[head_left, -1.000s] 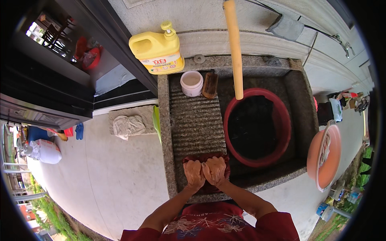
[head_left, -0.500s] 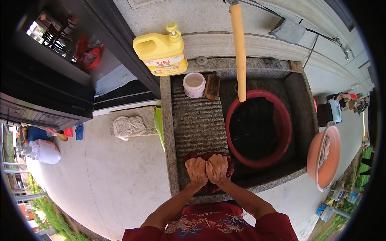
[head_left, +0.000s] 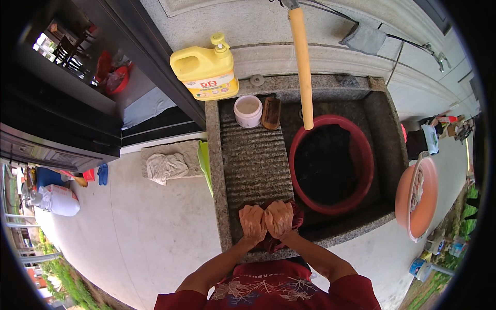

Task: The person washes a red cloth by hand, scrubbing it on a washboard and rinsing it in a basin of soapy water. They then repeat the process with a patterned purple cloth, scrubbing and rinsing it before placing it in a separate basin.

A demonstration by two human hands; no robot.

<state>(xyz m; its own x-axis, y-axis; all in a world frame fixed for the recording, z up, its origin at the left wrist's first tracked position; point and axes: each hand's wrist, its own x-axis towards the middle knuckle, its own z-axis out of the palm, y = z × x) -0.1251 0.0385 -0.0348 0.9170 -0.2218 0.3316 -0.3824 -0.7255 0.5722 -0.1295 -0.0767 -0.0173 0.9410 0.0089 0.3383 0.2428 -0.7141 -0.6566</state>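
Both fists press side by side on a wet dark red cloth (head_left: 297, 217) at the near end of the ridged stone washboard (head_left: 256, 168). My left hand (head_left: 252, 224) is closed on the cloth, and my right hand (head_left: 279, 219) grips it just to the right, the two touching. Folds of cloth show to the right of and below the hands; the rest is hidden under them. At the washboard's far end a small white-pink tub (head_left: 248, 111) stands beside a brown scrubbing brush (head_left: 271, 113). A red basin (head_left: 368, 168) of dark water sits in the sink to the right.
A yellow pump jug (head_left: 206, 74) stands behind the sink's stone rim (head_left: 318, 89). A wooden handle (head_left: 302, 67) juts out over the basin. An orange basin (head_left: 423, 199) with cloth inside is right of the sink. A pale crumpled cloth (head_left: 166, 168) lies on a slab at left.
My hands stay closed on the cloth in nearly the same place. Less cloth shows beyond my knuckles now. The view has shifted slightly.
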